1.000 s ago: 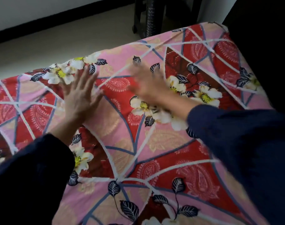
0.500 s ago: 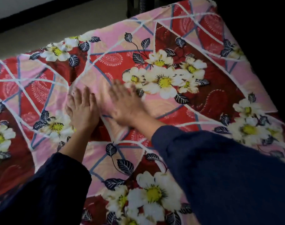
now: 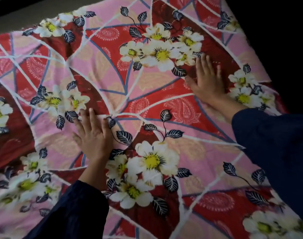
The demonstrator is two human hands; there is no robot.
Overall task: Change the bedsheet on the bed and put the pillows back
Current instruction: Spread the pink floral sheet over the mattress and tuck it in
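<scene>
I work from one view only, the head camera. It sits above the bedsheet (image 3: pixel 147 94) and looks steeply down and forward across it, so near that the flowered cloth fills almost the whole wide-angle frame. The left hand (image 3: pixel 93 137) and right hand (image 3: pixel 208 81) reach in from the bedsheet's near side, the dark sleeves (image 3: pixel 276 144) cut off by the bottom and right borders. Beyond the bedsheet's far edge a thin strip of floor (image 3: pixel 31 13) shows; past its right edge everything is dark.

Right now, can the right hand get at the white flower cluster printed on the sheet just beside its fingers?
Probably yes: the right hand lies flat on the bedsheet right beside that flower cluster, with nothing lying between them.
</scene>
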